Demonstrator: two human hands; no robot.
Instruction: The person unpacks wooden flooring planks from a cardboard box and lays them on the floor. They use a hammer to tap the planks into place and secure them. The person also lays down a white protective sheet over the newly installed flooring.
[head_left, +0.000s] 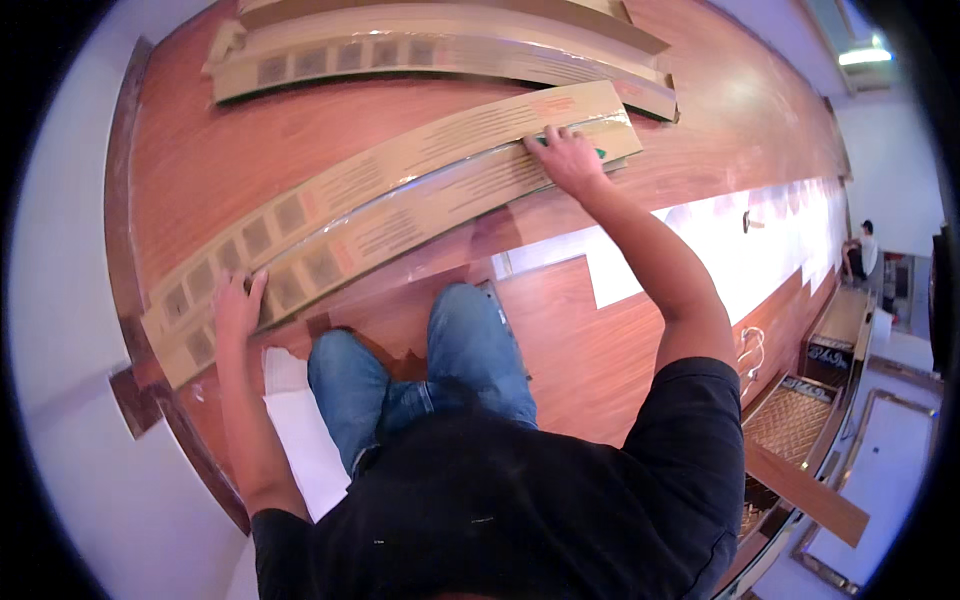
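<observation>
A long, narrow brown cardboard box (390,225) with a shiny taped seam along its middle lies slantwise on the floor before my knees. My left hand (238,302) rests on its near left part, thumb and fingers apart. Toward the far right end, my right hand (568,160) is closed over a small green tool (600,154) and lies on the box beside the seam. Most of that tool is hidden under the palm, so its exact kind does not show.
More long cardboard packaging (440,55) lies beyond the box. Reddish wood flooring (560,350) surrounds me, with a white uncovered strip (700,235) to the right. A white cable (752,350), a loose plank (808,495) and ornate panels lie at right. A person (862,250) sits far off.
</observation>
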